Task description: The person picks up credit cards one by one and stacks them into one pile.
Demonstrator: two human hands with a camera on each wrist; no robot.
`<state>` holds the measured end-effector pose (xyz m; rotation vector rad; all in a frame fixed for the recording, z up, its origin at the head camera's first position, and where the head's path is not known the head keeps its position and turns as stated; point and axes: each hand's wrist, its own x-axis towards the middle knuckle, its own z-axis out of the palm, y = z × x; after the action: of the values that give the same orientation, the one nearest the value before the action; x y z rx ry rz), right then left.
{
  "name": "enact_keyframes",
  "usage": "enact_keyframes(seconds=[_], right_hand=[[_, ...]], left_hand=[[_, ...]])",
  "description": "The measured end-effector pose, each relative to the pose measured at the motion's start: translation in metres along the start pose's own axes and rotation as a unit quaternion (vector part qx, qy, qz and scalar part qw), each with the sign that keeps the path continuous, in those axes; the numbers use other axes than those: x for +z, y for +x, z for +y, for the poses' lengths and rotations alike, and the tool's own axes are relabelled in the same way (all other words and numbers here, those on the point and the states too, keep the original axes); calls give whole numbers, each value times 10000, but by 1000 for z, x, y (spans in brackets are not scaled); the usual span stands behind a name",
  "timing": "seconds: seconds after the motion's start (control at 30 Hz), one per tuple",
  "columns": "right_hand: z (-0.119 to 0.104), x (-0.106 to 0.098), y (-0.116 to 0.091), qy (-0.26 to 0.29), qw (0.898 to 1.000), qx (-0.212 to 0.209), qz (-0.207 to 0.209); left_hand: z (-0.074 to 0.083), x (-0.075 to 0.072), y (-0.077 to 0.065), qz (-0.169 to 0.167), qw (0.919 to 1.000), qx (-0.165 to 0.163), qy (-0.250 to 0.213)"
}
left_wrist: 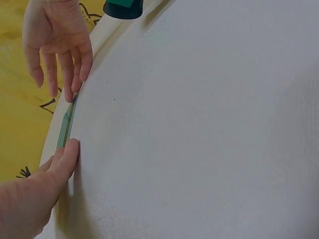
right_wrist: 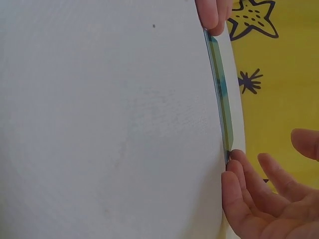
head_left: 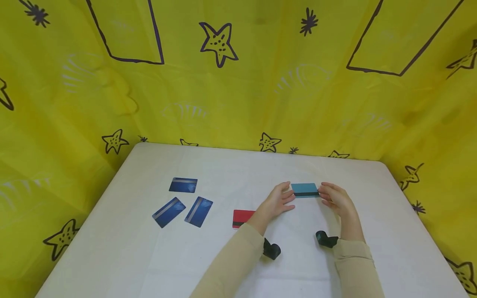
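Observation:
A light-blue card (head_left: pixel 304 187) with a dark stripe lies on the white table. At its left end is my left hand (head_left: pixel 276 203), whose fairly straight fingers come up to the short edge. My right hand (head_left: pixel 337 200) has its fingertips at the opposite short edge, fingers slightly bent and spread. In the right wrist view the card (right_wrist: pixel 223 94) appears nearly edge-on between the fingers of both hands. Behind my left wrist lies a red card (head_left: pixel 241 216) with a dark stripe, partly hidden by the arm.
Three dark-blue cards lie apart at the left: one at the back (head_left: pixel 183 185), one tilted (head_left: pixel 169 212) and one nearer the middle (head_left: pixel 198 211). Black wrist devices (head_left: pixel 272 250) stick out from the sleeves. A yellow patterned curtain (head_left: pixel 238 91) hangs behind the white table (head_left: pixel 123 248).

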<state>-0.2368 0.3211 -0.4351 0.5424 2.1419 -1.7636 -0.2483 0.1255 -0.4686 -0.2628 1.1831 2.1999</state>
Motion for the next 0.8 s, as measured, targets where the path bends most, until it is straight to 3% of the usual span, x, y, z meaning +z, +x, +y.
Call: enact_keyframes(seconds=[0.2,0.47,0.8], right_hand=[[-3,6,-1,-274,9994,-2,188],[-3,8,-3,-183,9995,69,255],[-2,2,-4,828,9963,175,148]], left_hand=[[0,0,1,159,9997,36,-162],[-2,1,0,280,9993,133,-203],[-1,1,-2,412,9989,222,-61]])
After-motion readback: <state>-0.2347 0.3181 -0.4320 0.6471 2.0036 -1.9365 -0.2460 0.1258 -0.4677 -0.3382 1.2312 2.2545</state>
